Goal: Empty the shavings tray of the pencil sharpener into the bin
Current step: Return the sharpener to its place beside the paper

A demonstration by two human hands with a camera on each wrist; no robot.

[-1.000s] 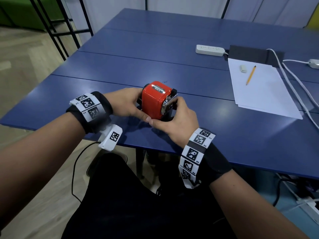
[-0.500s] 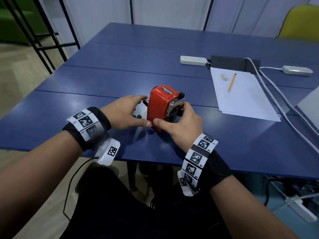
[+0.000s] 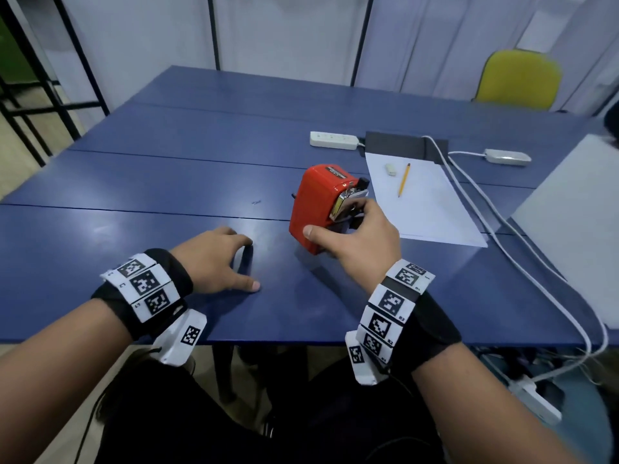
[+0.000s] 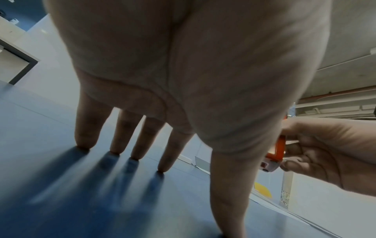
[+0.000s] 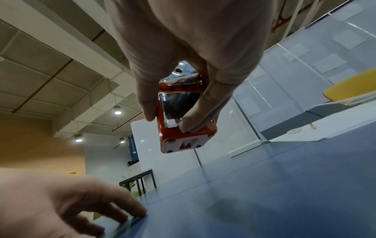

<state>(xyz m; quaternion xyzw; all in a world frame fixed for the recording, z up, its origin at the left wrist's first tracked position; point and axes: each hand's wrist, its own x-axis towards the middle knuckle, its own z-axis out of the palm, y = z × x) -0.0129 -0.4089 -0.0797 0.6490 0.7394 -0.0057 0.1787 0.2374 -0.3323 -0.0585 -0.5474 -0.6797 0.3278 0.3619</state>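
My right hand (image 3: 355,242) grips the red pencil sharpener (image 3: 315,199) from its near end, thumb on the left side and fingers round the right. In the right wrist view the sharpener (image 5: 183,140) hangs tilted above the blue table, its white underside showing, and its clear shavings tray (image 5: 179,106) sits between thumb and fingers. My left hand (image 3: 217,259) holds nothing and rests on the table to the sharpener's left. Its straight fingers (image 4: 122,128) touch the table top with their tips. No bin shows in any view.
The blue table (image 3: 167,182) carries white paper sheets (image 3: 425,202) with a pencil (image 3: 403,179) and eraser (image 3: 390,169), right of the sharpener. A power strip (image 3: 333,140) and white cables (image 3: 502,229) lie beyond. A yellow chair (image 3: 519,78) stands at the far right.
My left hand has let go of the sharpener and come down onto the table to its left. My right hand alone has carried the sharpener up and to the right.
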